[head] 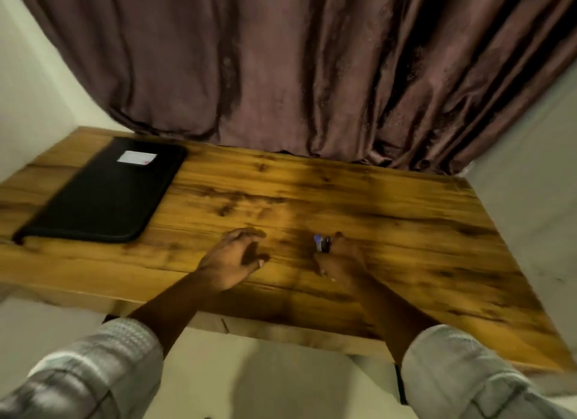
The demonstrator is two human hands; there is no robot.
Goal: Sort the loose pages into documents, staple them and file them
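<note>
A black zipped folder [100, 197] with a small white label lies flat at the far left of the wooden table [359, 200]. My right hand [340, 257] is closed around a small blue and black stapler [321, 243], which pokes out above my fingers just over the table's middle. My left hand [232, 256] hovers a little to the left of it, fingers curled and apart, holding nothing. No loose pages show anywhere in the frame. The picture is blurred by motion.
A brown curtain [312, 68] hangs behind the table's far edge. Pale walls close in on the left and right. The table's near edge runs just below my forearms, with pale floor beneath it.
</note>
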